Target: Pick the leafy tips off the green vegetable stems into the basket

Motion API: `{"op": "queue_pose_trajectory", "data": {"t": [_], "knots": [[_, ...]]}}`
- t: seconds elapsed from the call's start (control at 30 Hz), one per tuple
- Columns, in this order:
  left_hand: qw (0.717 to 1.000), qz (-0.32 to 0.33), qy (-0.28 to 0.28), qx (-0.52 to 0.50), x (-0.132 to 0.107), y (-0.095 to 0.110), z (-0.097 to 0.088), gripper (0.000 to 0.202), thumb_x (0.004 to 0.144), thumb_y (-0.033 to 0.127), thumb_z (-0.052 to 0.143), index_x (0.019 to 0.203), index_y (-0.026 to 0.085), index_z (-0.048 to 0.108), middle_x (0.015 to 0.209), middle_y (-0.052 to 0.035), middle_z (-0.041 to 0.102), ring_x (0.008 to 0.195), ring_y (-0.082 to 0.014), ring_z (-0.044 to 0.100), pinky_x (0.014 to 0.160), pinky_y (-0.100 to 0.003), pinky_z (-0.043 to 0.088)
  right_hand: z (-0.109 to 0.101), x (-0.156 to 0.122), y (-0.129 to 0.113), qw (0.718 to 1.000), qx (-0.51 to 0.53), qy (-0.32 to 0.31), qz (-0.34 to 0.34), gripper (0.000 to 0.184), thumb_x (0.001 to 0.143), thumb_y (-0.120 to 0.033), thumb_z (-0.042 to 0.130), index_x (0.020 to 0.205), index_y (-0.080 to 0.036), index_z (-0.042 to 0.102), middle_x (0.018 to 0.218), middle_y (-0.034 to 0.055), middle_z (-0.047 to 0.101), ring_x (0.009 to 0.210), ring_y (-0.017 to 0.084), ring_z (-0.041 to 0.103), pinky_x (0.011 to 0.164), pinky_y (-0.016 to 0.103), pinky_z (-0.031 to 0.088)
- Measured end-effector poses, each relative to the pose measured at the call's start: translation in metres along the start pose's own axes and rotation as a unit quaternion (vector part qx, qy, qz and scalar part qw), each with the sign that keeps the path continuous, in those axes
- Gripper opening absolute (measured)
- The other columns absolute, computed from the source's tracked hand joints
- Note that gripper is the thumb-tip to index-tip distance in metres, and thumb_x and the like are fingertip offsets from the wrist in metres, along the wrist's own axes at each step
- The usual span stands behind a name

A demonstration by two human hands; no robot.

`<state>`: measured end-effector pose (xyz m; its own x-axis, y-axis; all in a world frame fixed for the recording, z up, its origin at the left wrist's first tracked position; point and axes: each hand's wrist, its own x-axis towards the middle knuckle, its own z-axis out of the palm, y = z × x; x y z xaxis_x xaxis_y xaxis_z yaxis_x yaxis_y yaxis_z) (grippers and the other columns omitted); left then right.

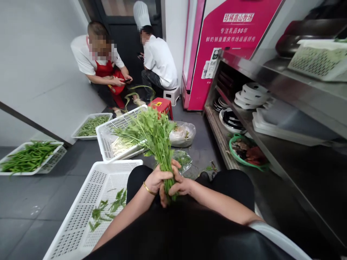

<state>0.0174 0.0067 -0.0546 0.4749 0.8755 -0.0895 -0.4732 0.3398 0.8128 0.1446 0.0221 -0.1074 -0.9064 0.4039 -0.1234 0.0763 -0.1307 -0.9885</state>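
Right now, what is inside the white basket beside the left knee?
A few loose leafy sprigs lie in the white basket. The left forearm and left knee cover part of it; anything behind them is hidden.

The left hand [158,177] and right hand [183,185] are bare, and a slim, gold-coloured bangle [148,190] circles the left wrist. The forearms [222,202] are uncovered; at near right shows a pale, whitish sleeve [273,234]. A plain black garment [184,231] covers the lap, with black trousers [235,184] at the knees.
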Motion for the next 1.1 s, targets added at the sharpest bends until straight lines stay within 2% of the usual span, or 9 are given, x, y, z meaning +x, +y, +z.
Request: {"op": "queue_pose_trajectory", "data": {"t": [0.1, 0.17, 0.37, 0.53, 0.67, 0.83, 0.9, 1.0, 1.1], "knots": [[0.991, -0.006, 0.135, 0.012, 0.005, -0.008, -0.012, 0.024, 0.059, 0.019, 0.074, 0.077, 0.013, 0.059, 0.044, 0.0038, 0.052, 0.042, -0.0126, 0.053, 0.050, -0.026, 0.045, -0.028, -0.019, -0.010, 0.977, -0.193, 0.043, 0.076, 0.031, 0.063, -0.045, 0.068, 0.066, -0.015, 0.061, 0.059, -0.0015, 0.057, 0.057, 0.011, 0.052, 0.056, 0.023, 0.043], [0.981, -0.044, 0.185, 0.041, 0.003, -0.014, -0.019, 0.022, 0.059, 0.017, 0.074, 0.074, 0.014, 0.058, 0.041, 0.0056, 0.049, 0.037, -0.0105, 0.048, 0.042, -0.023, 0.041, -0.046, -0.034, -0.023, 0.948, -0.263, 0.152, 0.096, 0.031, 0.067, -0.046, 0.065, 0.069, -0.015, 0.062, 0.057, -0.0028, 0.056, 0.055, 0.010, 0.049, 0.056, 0.022, 0.041], [0.963, -0.055, 0.217, 0.148, 0.001, -0.038, -0.016, 0.028, 0.057, 0.019, 0.078, 0.072, 0.014, 0.055, 0.045, 0.0038, 0.054, 0.039, -0.0124, 0.052, 0.042, -0.024, 0.040, -0.064, -0.030, -0.058, 0.878, -0.205, 0.433, -0.007, 0.034, 0.071, -0.048, 0.061, 0.074, -0.015, 0.060, 0.058, -0.0030, 0.054, 0.054, 0.009, 0.049, 0.054, 0.022, 0.040], [0.989, -0.039, 0.123, 0.075, -0.007, -0.043, -0.010, 0.034, 0.060, 0.024, 0.077, 0.086, 0.011, 0.059, 0.081, -0.0089, 0.069, 0.052, -0.0134, 0.058, 0.048, -0.025, 0.043, -0.062, -0.018, -0.054, 0.912, 0.035, 0.402, -0.074, 0.031, 0.064, -0.042, 0.067, 0.073, -0.016, 0.056, 0.060, -0.0032, 0.055, 0.044, 0.009, 0.051, 0.044, 0.022, 0.043], [0.995, -0.029, 0.096, 0.006, -0.014, -0.044, -0.010, 0.036, 0.066, 0.029, 0.073, 0.094, 0.011, 0.059, 0.078, -0.0091, 0.067, 0.054, -0.0152, 0.058, 0.048, -0.026, 0.042, -0.059, -0.029, -0.050, 0.918, 0.105, 0.374, -0.082, 0.038, 0.059, -0.045, 0.071, 0.078, -0.016, 0.055, 0.057, -0.0038, 0.057, 0.047, 0.011, 0.057, 0.047, 0.022, 0.046], [0.993, -0.018, 0.119, 0.001, -0.013, -0.045, -0.006, 0.025, 0.071, 0.023, 0.069, 0.090, 0.011, 0.058, 0.057, 0.0015, 0.055, 0.044, -0.0086, 0.046, 0.045, -0.023, 0.037, -0.065, -0.063, -0.071, 0.954, -0.112, 0.274, 0.040, 0.038, 0.072, -0.052, 0.059, 0.070, -0.015, 0.056, 0.055, 0.0006, 0.059, 0.049, 0.012, 0.056, 0.051, 0.024, 0.044], [0.992, -0.021, 0.122, 0.022, -0.013, -0.044, -0.005, 0.024, 0.072, 0.023, 0.069, 0.088, 0.011, 0.057, 0.057, 0.0017, 0.054, 0.045, -0.0085, 0.046, 0.044, -0.023, 0.036, -0.065, -0.081, -0.089, 0.897, -0.335, 0.284, 0.044, 0.034, 0.079, -0.046, 0.056, 0.070, -0.014, 0.060, 0.061, 0.0036, 0.061, 0.056, 0.013, 0.056, 0.057, 0.025, 0.043], [0.992, -0.023, 0.116, 0.044, -0.013, -0.041, -0.003, 0.026, 0.070, 0.024, 0.070, 0.087, 0.011, 0.057, 0.057, 0.0015, 0.054, 0.045, -0.0085, 0.046, 0.044, -0.022, 0.035, -0.067, -0.095, -0.116, 0.734, -0.589, 0.332, -0.062, 0.023, 0.087, -0.031, 0.048, 0.090, -0.015, 0.065, 0.090, 0.0094, 0.064, 0.085, 0.018, 0.057, 0.077, 0.031, 0.042], [0.993, -0.026, 0.105, 0.054, -0.014, -0.040, -0.001, 0.028, 0.069, 0.026, 0.071, 0.088, 0.010, 0.057, 0.056, 0.0019, 0.053, 0.045, -0.0085, 0.045, 0.044, -0.022, 0.034, -0.079, -0.091, -0.132, 0.641, -0.714, 0.247, -0.135, 0.020, 0.087, -0.020, 0.046, 0.092, -0.019, 0.066, 0.102, 0.0089, 0.062, 0.113, 0.023, 0.045, 0.097, 0.042, 0.031]]}}
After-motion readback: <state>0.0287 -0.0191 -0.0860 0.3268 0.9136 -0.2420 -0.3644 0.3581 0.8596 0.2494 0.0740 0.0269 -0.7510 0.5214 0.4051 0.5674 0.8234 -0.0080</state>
